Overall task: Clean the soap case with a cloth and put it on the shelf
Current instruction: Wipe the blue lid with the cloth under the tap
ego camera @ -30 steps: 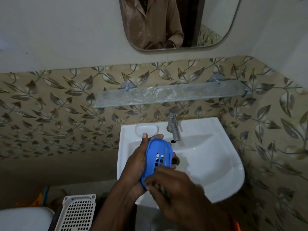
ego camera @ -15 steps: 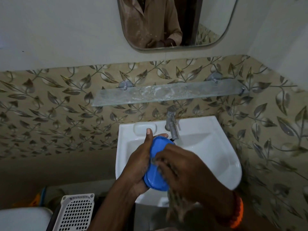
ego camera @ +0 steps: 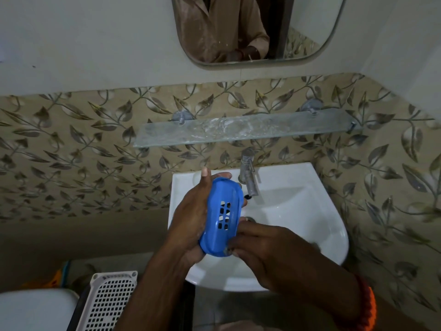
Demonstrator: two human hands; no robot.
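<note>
A blue oval soap case (ego camera: 220,218) with drain holes stands on edge over the white sink (ego camera: 310,211), its inside facing right. My left hand (ego camera: 191,216) grips it from the left, thumb up at its top. My right hand (ego camera: 274,252) is closed on a dark cloth (ego camera: 226,251) pressed against the case's lower end; only a scrap of cloth shows under the fingers. The glass shelf (ego camera: 243,131) hangs on the wall above the tap, bare and smeared.
A metal tap (ego camera: 248,174) rises just right of the case. A mirror (ego camera: 250,32) hangs above the shelf. A white perforated basket (ego camera: 107,304) and a white rounded lid (ego camera: 33,309) stand at the lower left. The leaf-patterned tiled wall closes in on the right.
My right hand slid with the cloth from the upper half of the case down to its lower end. The case's inside with the holes shows again.
</note>
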